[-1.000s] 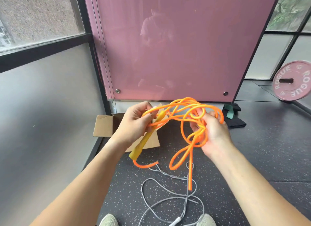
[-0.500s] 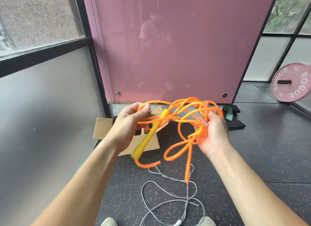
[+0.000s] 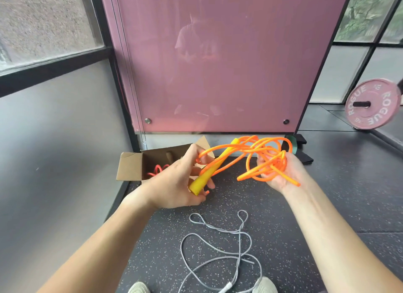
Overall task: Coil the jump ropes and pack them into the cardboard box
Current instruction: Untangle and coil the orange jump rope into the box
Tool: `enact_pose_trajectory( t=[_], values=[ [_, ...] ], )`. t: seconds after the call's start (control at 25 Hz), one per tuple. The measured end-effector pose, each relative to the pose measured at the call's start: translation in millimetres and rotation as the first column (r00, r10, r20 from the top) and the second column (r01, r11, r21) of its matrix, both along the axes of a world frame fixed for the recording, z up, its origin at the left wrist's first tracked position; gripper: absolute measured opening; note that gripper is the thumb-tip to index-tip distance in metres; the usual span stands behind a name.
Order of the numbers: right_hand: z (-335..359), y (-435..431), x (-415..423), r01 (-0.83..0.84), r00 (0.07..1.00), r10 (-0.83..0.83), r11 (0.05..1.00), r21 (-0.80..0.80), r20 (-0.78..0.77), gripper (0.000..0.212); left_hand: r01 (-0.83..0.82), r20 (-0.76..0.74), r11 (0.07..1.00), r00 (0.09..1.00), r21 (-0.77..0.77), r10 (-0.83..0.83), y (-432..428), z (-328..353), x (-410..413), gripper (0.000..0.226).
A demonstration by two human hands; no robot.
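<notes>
An orange jump rope (image 3: 259,159) hangs in loose loops between my hands, above the floor. My left hand (image 3: 176,181) grips its yellow handle (image 3: 209,172) and has strands looped over its fingers. My right hand (image 3: 281,172), palm up, cradles the bundled loops with its fingers curled round them. An open cardboard box (image 3: 135,168) stands on the floor behind my left hand, with a red rope (image 3: 158,169) and a wooden handle inside. A grey jump rope (image 3: 222,247) lies uncoiled on the floor near my feet.
A pink panel (image 3: 218,63) rises behind the box. A grey wall (image 3: 54,162) runs along the left. A pink weight plate (image 3: 371,104) leans at the right, and a dark block with a green strap (image 3: 298,148) lies behind my right hand.
The dangling orange tail is now gathered up into my right hand. My left hand tipped the yellow handle flatter, and both hands sank lower, nearer the box.
</notes>
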State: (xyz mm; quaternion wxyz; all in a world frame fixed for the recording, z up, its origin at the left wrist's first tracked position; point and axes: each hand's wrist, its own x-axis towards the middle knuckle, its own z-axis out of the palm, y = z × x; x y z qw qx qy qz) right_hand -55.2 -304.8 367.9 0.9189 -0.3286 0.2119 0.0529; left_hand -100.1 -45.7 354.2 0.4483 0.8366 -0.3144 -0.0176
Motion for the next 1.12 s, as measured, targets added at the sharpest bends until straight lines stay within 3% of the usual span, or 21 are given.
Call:
enact_pose_trajectory(
  t=[0.12,0.24,0.32,0.44,0.52,0.6,0.68,0.76,0.8,0.84,0.92,1.0,1.04,1.12],
  values=[
    [-2,2,-1,-0.034,0.999,0.038,0.981,-0.190,0.014,0.035,-0.082,-0.083,0.953,0.995,-0.291,0.060,-14,3,-4,0.063],
    [-14,7,1,0.037,0.996,0.019,0.790,-0.612,0.086,0.018,-0.235,-0.083,0.854,0.971,-0.465,0.223,-17,6,-3,0.054],
    [-17,13,-2,0.039,0.985,0.093,0.709,-0.704,0.147,0.023,-0.363,-0.007,0.779,0.908,-0.511,0.419,-17,10,-2,0.050],
    [-16,21,-8,-0.091,0.920,0.328,0.709,-0.699,0.213,0.026,-0.557,0.021,0.585,0.713,-0.590,0.701,-5,7,10,0.049],
    [-10,25,-14,-0.281,0.811,0.498,0.792,-0.542,0.307,0.029,-0.686,-0.008,0.470,0.569,-0.555,0.822,7,0,21,0.048],
    [-3,34,-23,-0.360,0.741,0.493,0.865,-0.350,0.456,0.022,-0.804,-0.151,0.394,0.501,-0.445,0.852,10,-2,26,0.054],
    [-1,43,-22,-0.190,0.780,0.291,0.954,-0.233,0.554,0.046,-0.843,-0.236,0.483,0.532,-0.239,0.813,8,0,26,0.056],
    [-6,42,-17,0.104,0.774,0.112,0.949,-0.299,0.624,0.059,-0.693,-0.279,0.721,0.695,-0.014,0.662,10,1,20,0.055],
    [-11,40,-14,0.212,0.750,0.092,0.904,-0.370,0.655,0.056,-0.537,-0.323,0.833,0.772,0.130,0.548,12,1,16,0.052],
    [-14,40,-14,0.283,0.728,0.116,0.847,-0.450,0.676,0.045,-0.354,-0.367,0.888,0.815,0.294,0.447,12,1,11,0.053],
    [-16,43,-15,0.358,0.686,0.209,0.737,-0.573,0.697,0.027,-0.095,-0.461,0.870,0.817,0.485,0.346,12,3,2,0.062],
    [-18,39,-14,0.352,0.680,0.189,0.763,-0.542,0.709,0.028,-0.050,-0.615,0.935,0.741,0.351,0.270,14,6,-2,0.089],
    [-14,35,-14,0.304,0.685,0.170,0.817,-0.490,0.709,0.023,-0.135,-0.685,0.958,0.674,0.252,0.275,16,7,1,0.101],
    [-7,29,-17,0.145,0.668,0.183,0.918,-0.368,0.721,0.019,-0.371,-0.718,0.912,0.585,0.176,0.377,15,13,3,0.106]
  ],
)
